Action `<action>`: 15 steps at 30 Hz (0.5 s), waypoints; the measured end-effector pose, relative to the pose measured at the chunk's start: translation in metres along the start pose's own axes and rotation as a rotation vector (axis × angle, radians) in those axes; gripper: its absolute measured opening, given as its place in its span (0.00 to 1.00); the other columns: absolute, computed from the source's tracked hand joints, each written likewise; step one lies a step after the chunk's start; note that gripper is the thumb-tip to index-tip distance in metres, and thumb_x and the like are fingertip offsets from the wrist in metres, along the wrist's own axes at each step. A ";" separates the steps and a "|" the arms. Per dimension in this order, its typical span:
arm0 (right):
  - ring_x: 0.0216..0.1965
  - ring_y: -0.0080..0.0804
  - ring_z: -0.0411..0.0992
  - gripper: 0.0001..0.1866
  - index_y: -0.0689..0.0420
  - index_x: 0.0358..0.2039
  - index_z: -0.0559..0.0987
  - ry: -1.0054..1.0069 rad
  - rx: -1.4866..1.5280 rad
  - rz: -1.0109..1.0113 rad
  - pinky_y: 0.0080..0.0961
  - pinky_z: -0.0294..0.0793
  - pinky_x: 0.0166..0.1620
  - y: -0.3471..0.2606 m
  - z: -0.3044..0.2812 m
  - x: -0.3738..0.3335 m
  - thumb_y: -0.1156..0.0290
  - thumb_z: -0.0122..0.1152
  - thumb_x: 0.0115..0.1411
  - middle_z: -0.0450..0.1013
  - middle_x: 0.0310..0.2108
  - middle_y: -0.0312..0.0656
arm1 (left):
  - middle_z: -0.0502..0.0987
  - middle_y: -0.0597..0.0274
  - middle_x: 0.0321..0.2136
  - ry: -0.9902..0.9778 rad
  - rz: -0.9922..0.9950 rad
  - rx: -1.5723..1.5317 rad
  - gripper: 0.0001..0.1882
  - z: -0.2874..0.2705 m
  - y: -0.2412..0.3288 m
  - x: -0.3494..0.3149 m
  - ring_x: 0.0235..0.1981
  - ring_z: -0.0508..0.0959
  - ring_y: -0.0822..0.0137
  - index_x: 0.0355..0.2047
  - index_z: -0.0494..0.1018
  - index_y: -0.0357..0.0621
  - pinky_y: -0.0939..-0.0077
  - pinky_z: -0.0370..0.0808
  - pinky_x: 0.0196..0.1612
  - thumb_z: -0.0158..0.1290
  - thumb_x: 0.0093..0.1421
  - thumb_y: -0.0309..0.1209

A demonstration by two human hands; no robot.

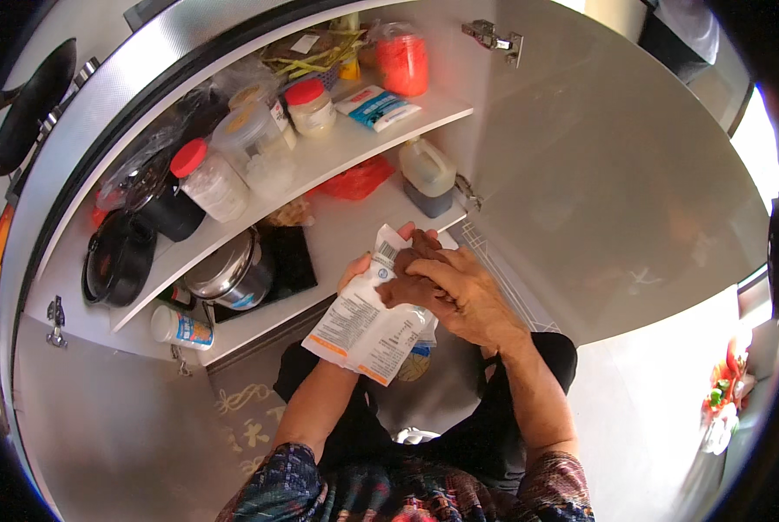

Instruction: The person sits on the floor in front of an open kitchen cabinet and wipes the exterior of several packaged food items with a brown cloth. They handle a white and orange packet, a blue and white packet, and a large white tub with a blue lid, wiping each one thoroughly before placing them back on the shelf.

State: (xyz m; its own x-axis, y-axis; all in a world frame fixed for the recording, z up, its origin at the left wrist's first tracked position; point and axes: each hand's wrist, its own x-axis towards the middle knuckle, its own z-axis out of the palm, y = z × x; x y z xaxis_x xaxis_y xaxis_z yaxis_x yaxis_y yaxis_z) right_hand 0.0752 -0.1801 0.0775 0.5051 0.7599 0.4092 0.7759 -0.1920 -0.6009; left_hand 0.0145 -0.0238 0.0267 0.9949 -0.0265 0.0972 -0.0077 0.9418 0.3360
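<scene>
A white plastic packet [359, 335] with printed text and orange edges is held tilted over my lap. My left hand [354, 271] grips it from behind; most of its fingers are hidden by the packet. Bunched against the packet's upper part is a brown cloth [398, 292], which my right hand [476, 300] holds with bent fingers. The cloth and the packet touch, and both are in front of the open cabinet.
The cabinet's upper shelf [363, 139] carries red-lidded jars [311, 109], a clear tub [252, 139] and a blue-white packet [378, 107]. Below are a steel pot [230, 268], a jug [427, 174] and a white canister [180, 327]. An open door [607, 191] stands at the right.
</scene>
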 end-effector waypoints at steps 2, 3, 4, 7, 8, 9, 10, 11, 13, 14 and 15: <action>0.45 0.47 0.68 0.18 0.49 0.41 0.76 -0.062 -0.031 0.094 0.36 0.72 0.47 -0.002 -0.003 -0.008 0.68 0.66 0.47 0.72 0.42 0.45 | 0.54 0.50 0.63 0.013 0.004 0.063 0.38 -0.003 0.007 -0.004 0.62 0.59 0.49 0.64 0.50 0.44 0.55 0.58 0.63 0.43 0.57 0.48; 0.46 0.46 0.69 0.18 0.50 0.41 0.76 -0.056 -0.069 0.089 0.37 0.72 0.46 0.000 -0.002 -0.011 0.67 0.66 0.47 0.72 0.43 0.45 | 0.53 0.45 0.63 -0.006 0.042 0.060 0.38 -0.003 0.006 -0.003 0.59 0.63 0.46 0.65 0.48 0.42 0.50 0.62 0.60 0.39 0.58 0.49; 0.46 0.46 0.69 0.17 0.50 0.40 0.77 -0.049 -0.107 0.082 0.37 0.72 0.46 0.002 -0.003 -0.014 0.67 0.66 0.48 0.72 0.43 0.45 | 0.53 0.45 0.63 -0.011 0.031 0.039 0.37 -0.007 0.005 -0.004 0.59 0.63 0.45 0.65 0.49 0.43 0.50 0.62 0.60 0.39 0.58 0.48; 0.46 0.45 0.70 0.15 0.52 0.41 0.77 0.004 0.155 0.172 0.36 0.72 0.44 0.009 -0.011 -0.017 0.73 0.62 0.49 0.74 0.41 0.45 | 0.54 0.45 0.63 0.021 -0.018 -0.033 0.36 -0.013 -0.002 -0.003 0.59 0.63 0.44 0.64 0.50 0.44 0.50 0.61 0.61 0.39 0.60 0.50; 0.45 0.46 0.70 0.16 0.52 0.42 0.77 0.023 0.290 0.218 0.35 0.71 0.44 0.011 -0.013 -0.014 0.76 0.60 0.49 0.74 0.40 0.44 | 0.54 0.46 0.63 0.020 -0.032 -0.107 0.36 -0.013 -0.003 -0.002 0.59 0.63 0.45 0.64 0.50 0.44 0.50 0.60 0.61 0.38 0.61 0.51; 0.44 0.48 0.70 0.17 0.55 0.42 0.76 0.078 0.345 0.269 0.36 0.70 0.46 0.004 -0.011 -0.006 0.78 0.59 0.50 0.74 0.41 0.45 | 0.54 0.46 0.62 0.021 -0.050 -0.185 0.36 -0.015 -0.006 0.001 0.59 0.63 0.45 0.64 0.50 0.44 0.50 0.59 0.62 0.38 0.61 0.52; 0.44 0.49 0.69 0.17 0.55 0.42 0.75 0.152 0.231 0.201 0.37 0.70 0.46 0.004 -0.005 -0.003 0.79 0.59 0.50 0.74 0.41 0.45 | 0.55 0.46 0.62 0.020 -0.071 -0.267 0.37 -0.010 -0.009 0.004 0.59 0.62 0.46 0.64 0.51 0.44 0.51 0.58 0.62 0.38 0.61 0.53; 0.43 0.49 0.69 0.17 0.55 0.42 0.75 0.224 0.115 0.132 0.38 0.70 0.46 0.009 0.003 -0.001 0.79 0.59 0.49 0.74 0.41 0.45 | 0.59 0.49 0.60 0.020 -0.105 -0.253 0.36 -0.002 -0.013 0.004 0.59 0.63 0.50 0.63 0.53 0.43 0.54 0.58 0.62 0.37 0.62 0.55; 0.42 0.51 0.68 0.20 0.54 0.42 0.75 0.270 -0.054 -0.002 0.39 0.69 0.47 0.003 0.020 0.004 0.79 0.61 0.45 0.74 0.41 0.45 | 0.63 0.53 0.55 -0.007 0.007 -0.142 0.29 -0.005 -0.022 0.016 0.57 0.65 0.56 0.56 0.58 0.42 0.60 0.60 0.60 0.37 0.64 0.51; 0.42 0.48 0.68 0.23 0.52 0.41 0.76 0.252 -0.145 -0.059 0.37 0.70 0.45 -0.001 0.028 0.003 0.78 0.66 0.40 0.73 0.40 0.43 | 0.64 0.55 0.53 -0.020 0.062 -0.086 0.27 -0.007 -0.026 0.019 0.55 0.66 0.59 0.53 0.61 0.41 0.63 0.62 0.60 0.36 0.65 0.49; 0.42 0.46 0.68 0.24 0.51 0.40 0.77 0.211 -0.193 -0.085 0.36 0.70 0.44 -0.007 0.032 0.003 0.78 0.67 0.37 0.73 0.40 0.41 | 0.66 0.56 0.50 -0.045 0.178 0.139 0.26 -0.012 -0.028 0.018 0.53 0.68 0.60 0.53 0.61 0.41 0.63 0.63 0.58 0.36 0.65 0.49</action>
State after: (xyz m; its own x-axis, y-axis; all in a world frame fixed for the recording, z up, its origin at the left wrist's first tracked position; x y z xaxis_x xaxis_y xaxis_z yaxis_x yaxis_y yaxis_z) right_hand 0.0588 -0.1565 0.0609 0.4870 0.6363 0.5983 0.8660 -0.2629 -0.4253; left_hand 0.0335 -0.0461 0.0077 0.9711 0.1185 0.2074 -0.2000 0.8779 0.4350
